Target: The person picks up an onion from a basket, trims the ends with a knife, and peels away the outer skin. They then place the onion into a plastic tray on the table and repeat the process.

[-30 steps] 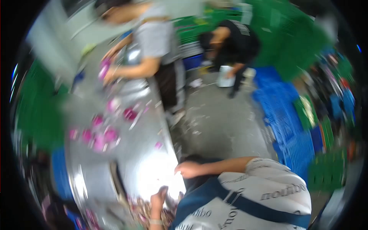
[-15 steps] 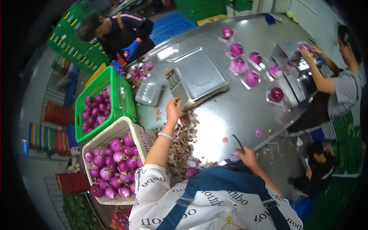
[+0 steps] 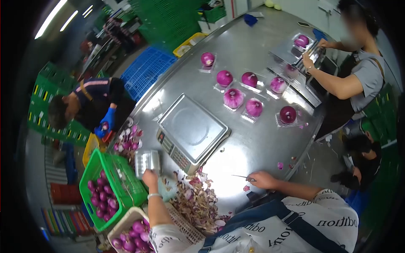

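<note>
My left hand (image 3: 149, 178) is at the near edge of a stack of clear plastic trays (image 3: 147, 162), its fingers closed on the rim as far as I can see. My right hand (image 3: 262, 180) grips a small knife (image 3: 240, 176), with the thin blade pointing left over the steel table (image 3: 249, 145). Dry onion skins (image 3: 192, 204) lie heaped between my arms. A kitchen scale (image 3: 194, 128) stands just beyond, its keypad towards the trays. Purple onions fill a green crate (image 3: 126, 179) and a cream crate (image 3: 122, 221) to my left.
Several peeled purple onions (image 3: 233, 98) sit on clear trays across the table. At right a co-worker (image 3: 344, 80) handles an onion at a metal wrapping machine (image 3: 295, 80). Another person in blue gloves (image 3: 106, 122) holds an onion at left. A blue crate (image 3: 147, 71) stands beyond.
My left hand has moved from beside the scale to the clear trays. The knife in my right hand now points left, and the camera view has turned.
</note>
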Demonstrator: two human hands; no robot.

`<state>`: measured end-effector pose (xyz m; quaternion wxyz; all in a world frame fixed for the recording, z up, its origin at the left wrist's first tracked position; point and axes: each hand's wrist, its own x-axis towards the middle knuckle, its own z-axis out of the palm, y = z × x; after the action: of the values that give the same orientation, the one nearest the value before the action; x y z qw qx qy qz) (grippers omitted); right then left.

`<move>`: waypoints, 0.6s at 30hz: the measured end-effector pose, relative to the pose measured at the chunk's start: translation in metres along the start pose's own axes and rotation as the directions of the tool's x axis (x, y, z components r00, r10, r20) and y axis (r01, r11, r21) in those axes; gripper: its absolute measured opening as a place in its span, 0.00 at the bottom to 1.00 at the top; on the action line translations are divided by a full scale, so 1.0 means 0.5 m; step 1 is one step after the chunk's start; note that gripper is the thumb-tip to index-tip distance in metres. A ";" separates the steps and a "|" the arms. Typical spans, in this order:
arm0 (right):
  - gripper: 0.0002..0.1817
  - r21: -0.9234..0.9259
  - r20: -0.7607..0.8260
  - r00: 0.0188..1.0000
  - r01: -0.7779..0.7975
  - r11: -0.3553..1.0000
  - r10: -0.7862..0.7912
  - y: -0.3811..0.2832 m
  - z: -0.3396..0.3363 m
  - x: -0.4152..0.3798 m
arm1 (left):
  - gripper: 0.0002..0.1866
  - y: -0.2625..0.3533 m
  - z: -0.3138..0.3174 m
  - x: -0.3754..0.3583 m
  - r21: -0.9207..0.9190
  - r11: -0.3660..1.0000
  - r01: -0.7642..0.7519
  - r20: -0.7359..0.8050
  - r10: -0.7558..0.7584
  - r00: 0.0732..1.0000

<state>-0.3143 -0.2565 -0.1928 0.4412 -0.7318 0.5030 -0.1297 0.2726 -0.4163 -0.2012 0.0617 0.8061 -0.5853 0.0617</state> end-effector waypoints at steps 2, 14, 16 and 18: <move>0.14 -0.032 0.004 1.000 0.024 0.999 -0.024 0.005 -0.003 0.014 | 0.15 0.030 -0.053 -0.011 -0.186 0.983 0.008 -0.096 -0.026 0.995; 0.13 0.008 -0.214 0.975 -0.054 0.998 0.055 -0.053 0.041 -0.169 | 0.21 0.280 -0.007 -0.189 -0.995 0.097 0.021 0.031 0.096 0.995; 0.11 -0.008 -0.268 0.961 -0.068 0.998 0.063 -0.009 0.088 -0.236 | 0.22 0.422 -0.040 -0.362 -0.111 0.761 -0.640 -0.460 0.531 0.711; 0.11 -0.039 -0.394 0.908 -0.169 0.985 0.141 0.015 0.117 -0.342 | 0.17 0.508 -0.039 -0.477 -0.363 0.601 -0.711 -0.295 0.650 0.700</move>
<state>-0.3606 -0.0819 -0.1890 0.3147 -0.6645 0.6415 -0.2188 -0.0429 -0.2678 -0.2161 0.2574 0.4777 -0.8400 -0.0036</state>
